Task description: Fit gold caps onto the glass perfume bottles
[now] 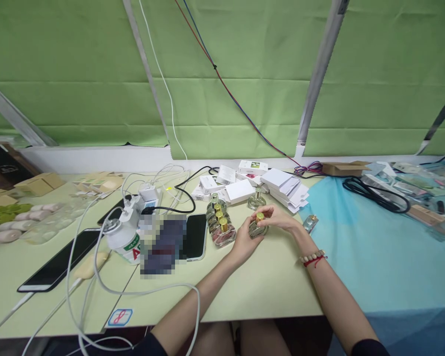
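Observation:
A rounded glass perfume bottle [255, 230] with a gold cap [259, 216] is between my hands, just above or on the table. My left hand [243, 243] is closed around the bottle's left side and base. From the right, the fingers of my right hand [277, 217] are closed at the cap. Left of them stands a row of several similar perfume bottles [222, 233], gold caps showing on the nearer ones. Another glass bottle [257, 199] stands just behind my hands. A small clear bottle [310, 223] lies right of my right hand.
White boxes [240, 191] and a stack of folded white cartons [284, 184] are behind the bottles. A phone [195, 237], a white bottle [124, 241] and looping white cables are at left. Blue sheeting [378, 257] covers the right side, with a black cable [376, 195] on it.

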Demonstrator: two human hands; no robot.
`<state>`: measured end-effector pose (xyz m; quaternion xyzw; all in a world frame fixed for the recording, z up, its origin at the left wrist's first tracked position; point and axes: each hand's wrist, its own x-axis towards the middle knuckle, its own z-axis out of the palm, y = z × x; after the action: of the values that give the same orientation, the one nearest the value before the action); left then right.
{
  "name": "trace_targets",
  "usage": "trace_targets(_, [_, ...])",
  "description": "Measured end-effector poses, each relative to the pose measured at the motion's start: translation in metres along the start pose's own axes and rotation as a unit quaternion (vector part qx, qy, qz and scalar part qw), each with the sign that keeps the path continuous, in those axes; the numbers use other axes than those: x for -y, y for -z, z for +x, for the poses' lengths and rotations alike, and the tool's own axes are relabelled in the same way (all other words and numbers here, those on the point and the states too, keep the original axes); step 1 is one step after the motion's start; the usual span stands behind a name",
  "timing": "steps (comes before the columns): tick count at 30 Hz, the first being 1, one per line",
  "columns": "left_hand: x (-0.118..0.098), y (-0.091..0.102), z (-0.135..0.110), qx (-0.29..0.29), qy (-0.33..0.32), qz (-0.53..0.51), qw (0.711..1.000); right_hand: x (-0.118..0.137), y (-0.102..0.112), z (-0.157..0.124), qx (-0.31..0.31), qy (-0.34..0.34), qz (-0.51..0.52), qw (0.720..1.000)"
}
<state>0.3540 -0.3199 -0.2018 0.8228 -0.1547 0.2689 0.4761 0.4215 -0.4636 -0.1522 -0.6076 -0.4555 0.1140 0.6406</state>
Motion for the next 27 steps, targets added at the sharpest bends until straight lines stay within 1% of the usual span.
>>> trace_targets(3, [0.0007,-0.0006,0.0001,-0.004,-0.008,0.000,1.000,-0.0013,0.0037,-0.0008,0.024,0.008,-0.030,0.999])
trace_targets(7, [0.0007,-0.0017,0.0001,-0.021,0.006,-0.001,1.000,-0.0010,0.0060,-0.0022,0.049,-0.002,-0.009,0.999])
trace_targets(11, [-0.0011,-0.0011,-0.0006,-0.016,0.013,-0.007,1.000,0.0005,0.0051,-0.0020,0.037,-0.005,-0.010,0.999])
trace_targets(16, [-0.0035,-0.0001,-0.0008,-0.002,0.012,-0.004,1.000,0.0008,0.0039,-0.0003,0.011,0.019,-0.057,0.998])
trace_targets(19, [-0.0047,-0.0006,-0.0004,-0.011,0.020,-0.008,1.000,0.0001,0.0047,-0.0010,0.009,0.014,-0.034,0.999])
trace_targets(22, [-0.0061,-0.0010,0.0000,-0.023,0.035,-0.023,0.999,-0.0006,0.0069,-0.0028,0.052,0.006,0.018,0.998])
trace_targets(24, [-0.0069,-0.0011,0.0004,-0.023,0.038,-0.030,0.999,-0.0005,0.0085,-0.0039,0.083,0.018,0.032,0.996])
trace_targets(27, [-0.0072,-0.0012,0.0010,-0.012,0.027,-0.024,0.999,0.0009,0.0097,-0.0048,0.108,0.041,0.037,0.993])
